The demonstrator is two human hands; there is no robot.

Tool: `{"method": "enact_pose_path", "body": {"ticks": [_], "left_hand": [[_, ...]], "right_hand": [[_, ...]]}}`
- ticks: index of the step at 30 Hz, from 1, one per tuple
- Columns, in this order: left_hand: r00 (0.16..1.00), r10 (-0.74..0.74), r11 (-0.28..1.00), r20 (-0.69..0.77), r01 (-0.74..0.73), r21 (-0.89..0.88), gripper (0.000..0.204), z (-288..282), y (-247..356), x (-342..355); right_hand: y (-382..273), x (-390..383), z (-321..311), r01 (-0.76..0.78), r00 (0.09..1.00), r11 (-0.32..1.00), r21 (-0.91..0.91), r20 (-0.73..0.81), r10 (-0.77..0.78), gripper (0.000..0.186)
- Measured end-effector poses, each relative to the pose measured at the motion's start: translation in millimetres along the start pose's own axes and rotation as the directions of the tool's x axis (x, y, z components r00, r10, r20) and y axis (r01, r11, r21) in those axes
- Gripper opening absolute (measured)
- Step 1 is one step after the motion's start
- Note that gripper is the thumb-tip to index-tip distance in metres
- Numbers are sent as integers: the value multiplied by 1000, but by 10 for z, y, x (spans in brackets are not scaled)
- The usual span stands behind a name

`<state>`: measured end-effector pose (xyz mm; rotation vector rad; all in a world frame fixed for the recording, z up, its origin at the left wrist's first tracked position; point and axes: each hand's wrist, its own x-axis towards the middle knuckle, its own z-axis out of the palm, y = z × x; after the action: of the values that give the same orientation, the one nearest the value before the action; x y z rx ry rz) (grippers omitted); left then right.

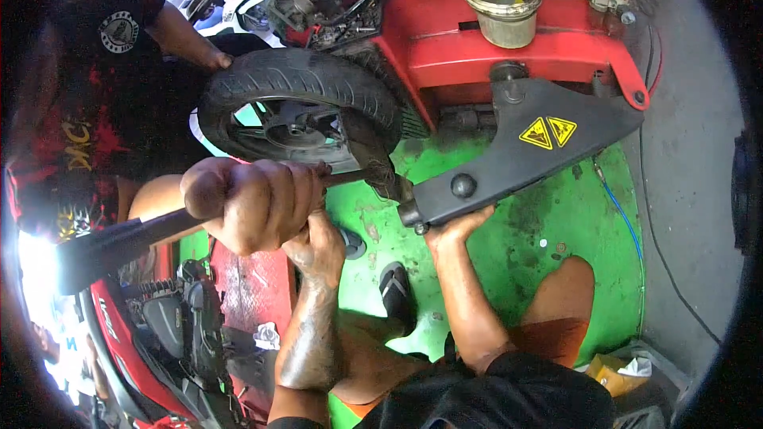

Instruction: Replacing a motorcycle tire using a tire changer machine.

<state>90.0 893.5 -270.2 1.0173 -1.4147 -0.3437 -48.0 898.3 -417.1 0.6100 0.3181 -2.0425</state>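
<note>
Wheel [298, 83] with black tyre, far side left of centre, beside a red machine [445, 71]. Dark blade [364, 139] against the wheel's right side, at the left end of a dark grey machine arm [528, 155]. Arm slants from far right to near left; two yellow triangle stickers on top, round black knob near its left end.

Long metal bar [163, 226] crosses from the near left, thick dark end closest, thin end meeting the blade. Fist [258, 202] wrapped tight round the bar; a bare forearm runs in behind it from the left. Cannot tell for certain whose fist.

Left hand [314, 245] raised just on the near side of that fist, touching or overlapping it; fingers hidden, so cannot tell whether they close on the bar. Right hand [457, 230] cupped up against the near edge of the grey arm, fingers mostly hidden under it; cannot tell how firmly they close.

Co-worker in printed black shirt, far left; one co-worker's hand [216, 59] at the wheel's far left edge, grip unclear.

Cream bucket [509, 32] on the red machine. Green floor [517, 262] underfoot. Red motorcycle [127, 334], near left. Blue hose [624, 210], right, beside the grey wall [699, 167].
</note>
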Motion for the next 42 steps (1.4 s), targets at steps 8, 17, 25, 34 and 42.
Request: {"method": "enact_pose_path", "body": {"ticks": [8,17,25,34,42], "left_hand": [[996,55,998,72,-54,-24,20,18,-133,95],[994,65,998,83,-64,-12,24,21,62,42],[987,23,994,157,-6,-108,24,71,47,191],[980,181,983,77,-178,-42,14,206,44,325],[953,296,950,59,-300,88,18,62,-205,350]], "right_hand": [[98,196,-76,26,999,1000,-16,30,-25,62],[94,95,-110,56,995,997,-53,86,-51,61],[160,144,-49,66,995,998,-23,77,-65,60],[188,125,14,80,994,997,-3,73,-80,62],[211,146,1,71,994,997,15,78,-72,64]]}}
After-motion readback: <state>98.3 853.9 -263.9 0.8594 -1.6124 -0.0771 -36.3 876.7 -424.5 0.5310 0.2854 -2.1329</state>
